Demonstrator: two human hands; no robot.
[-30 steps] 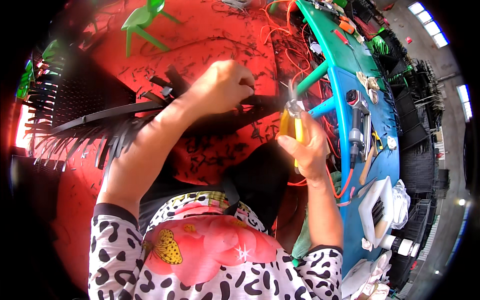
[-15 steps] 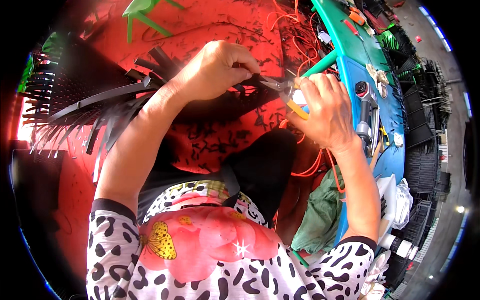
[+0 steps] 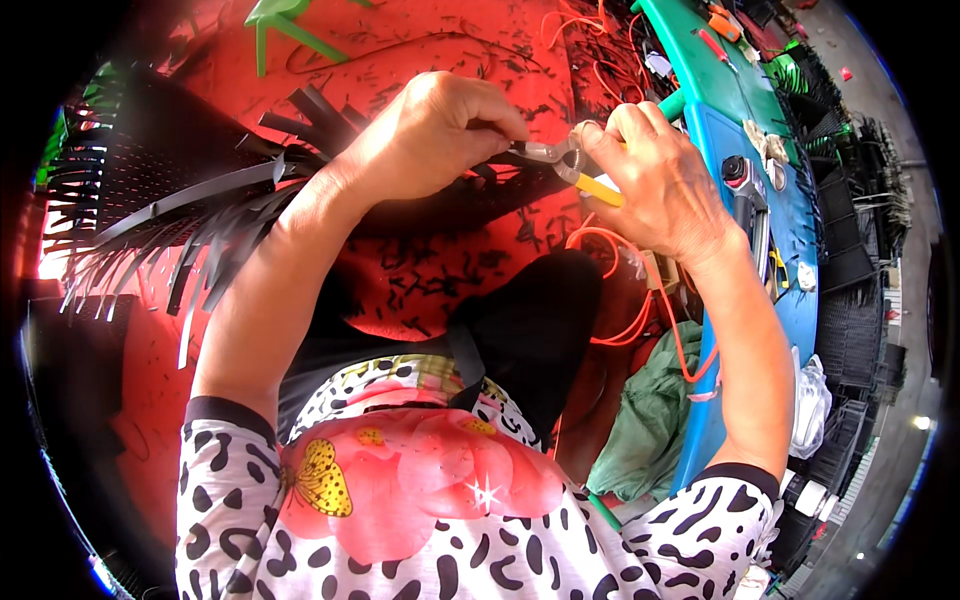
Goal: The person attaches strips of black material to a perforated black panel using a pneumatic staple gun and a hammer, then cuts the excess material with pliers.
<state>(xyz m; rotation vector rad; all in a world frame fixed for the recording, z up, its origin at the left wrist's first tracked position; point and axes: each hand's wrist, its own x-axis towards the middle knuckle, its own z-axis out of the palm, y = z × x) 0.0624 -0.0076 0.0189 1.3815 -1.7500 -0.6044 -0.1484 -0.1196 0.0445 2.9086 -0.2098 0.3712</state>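
Note:
My left hand (image 3: pixel 435 130) is closed in a pinch at the far edge of a black woven panel (image 3: pixel 170 150), on what looks like the end of a black strip, mostly hidden by the fingers. In my right hand (image 3: pixel 660 180) is a pair of pliers (image 3: pixel 590 182) with yellow handles. Their metal jaws point left and reach the left fingertips; whether they grip or cut anything there I cannot tell. Loose black strips (image 3: pixel 240 190) fan out from the panel under and beside my left forearm.
Black scraps (image 3: pixel 420 275) litter the red floor covering. A green stool (image 3: pixel 285 25) stands far left. To the right, a blue table (image 3: pixel 725 135) bears a power tool (image 3: pixel 742 185), beside a green tabletop (image 3: pixel 690 60). Orange hose (image 3: pixel 640 325) loops near a green sack (image 3: pixel 650 420).
My right hand and the pliers have moved slightly up and right, with the handles turned. The jaws have come onto the left fingertips. My left hand has barely shifted.

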